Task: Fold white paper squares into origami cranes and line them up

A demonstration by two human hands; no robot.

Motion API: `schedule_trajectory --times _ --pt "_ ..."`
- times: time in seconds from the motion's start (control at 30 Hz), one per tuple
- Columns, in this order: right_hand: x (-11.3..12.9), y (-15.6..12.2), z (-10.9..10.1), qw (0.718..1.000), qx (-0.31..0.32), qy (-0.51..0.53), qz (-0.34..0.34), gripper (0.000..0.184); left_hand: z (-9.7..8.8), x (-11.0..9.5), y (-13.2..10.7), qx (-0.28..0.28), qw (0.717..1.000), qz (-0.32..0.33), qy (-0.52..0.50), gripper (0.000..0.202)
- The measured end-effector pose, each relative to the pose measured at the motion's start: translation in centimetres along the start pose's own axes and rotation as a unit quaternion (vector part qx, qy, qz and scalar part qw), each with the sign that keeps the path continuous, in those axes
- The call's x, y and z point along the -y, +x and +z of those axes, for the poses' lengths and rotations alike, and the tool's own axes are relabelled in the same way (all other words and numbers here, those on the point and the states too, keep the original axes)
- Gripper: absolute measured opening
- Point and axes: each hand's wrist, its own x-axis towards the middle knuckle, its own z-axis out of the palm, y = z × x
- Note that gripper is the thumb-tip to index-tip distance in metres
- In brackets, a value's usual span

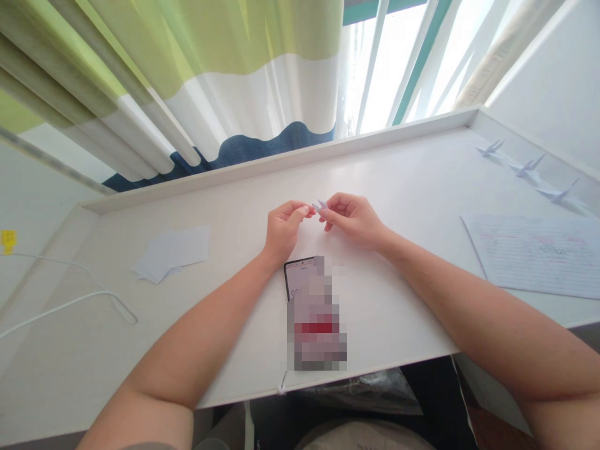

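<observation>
From where I stood, the two hands were drawn close together above the middle of the white desk (398, 300), with a small piece of folded paper (319, 205), pale lilac and hard to make out, held up between them. It sat off the desk, at the fingertips, and looked a little nearer the right hand (351, 219), whose thumb and forefinger appeared closed on it. The left hand (284, 230) came in from the other side, its fingertips (304, 210) meeting the paper's near edge, so the hands were together and seemed to pinch it between them, though the fingers hid part of the grip. Its long axis appeared to run up and away from the right fingers toward the window, but the piece was too small for me to read its exact shape.

Just below the wrists lay a phone (296, 278), mostly hidden behind a blurred patch. Off to the left sat a stack of white paper squares (172, 253), with a white cable (70, 306) trailing across the desk beyond it. Off to the right lay a lined sheet (534, 256) covered in writing, and three folded paper cranes (527, 165) stood in a row near the far corner
</observation>
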Motion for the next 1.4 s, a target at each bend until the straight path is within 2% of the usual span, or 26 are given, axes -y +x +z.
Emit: schedule_trajectory --times 0.13,0.4,0.6,1.07,1.23,1.4 --pt "-0.2 -0.01 -0.08 1.0 0.0 -0.005 -0.002 0.054 -0.04 -0.08 -0.09 -0.006 1.0 -0.002 0.012 0.023" --pt "-0.09 0.04 0.0 1.0 -0.002 0.007 0.002 0.052 0.26 0.39 0.09 -0.01 1.0 -0.006 -0.026 0.017" --pt "-0.35 -0.03 0.03 1.0 0.001 0.003 0.002 0.053 0.29 0.57 0.07 -0.016 1.0 -0.015 -0.014 0.018" --pt "-0.2 -0.03 0.14 1.0 0.005 -0.004 0.005 0.054 0.31 0.4 -0.08 -0.018 1.0 0.01 -0.001 0.019" --pt "-0.05 -0.1 0.18 1.0 0.007 -0.001 0.01 0.052 0.29 0.13 -0.12 -0.009 1.0 0.004 -0.004 0.018" --pt "0.02 -0.13 0.19 1.0 0.007 -0.005 0.01 0.05 0.34 0.45 -0.11 -0.022 1.0 -0.005 0.001 0.015"
